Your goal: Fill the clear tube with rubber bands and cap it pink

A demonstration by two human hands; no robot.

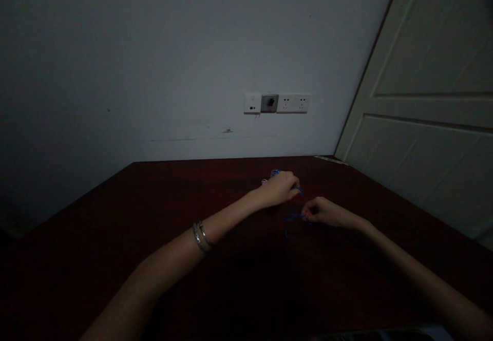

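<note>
My left hand (281, 187) reaches over the dark red table, fingers closed, with a short end of blue cord (300, 191) sticking out of them. Lower and to the right, my right hand (322, 211) pinches a thin blue string (293, 217) between thumb and fingertips. Its loose ends spread to the left over the table. Behind my left hand lies a small blue coil (275, 172), partly hidden. Beside it a bit of pink cord (264, 182) shows. A small dark blue scrap (287, 234) lies nearer to me. Dim light blurs the fine strands.
The table (173, 192) runs back to a pale wall with sockets and a switch (269, 103). A white panelled door (431, 125) stands along the right side. A thin pale strip (330, 159) lies at the far right corner. Something pale (435, 332) shows at the near edge.
</note>
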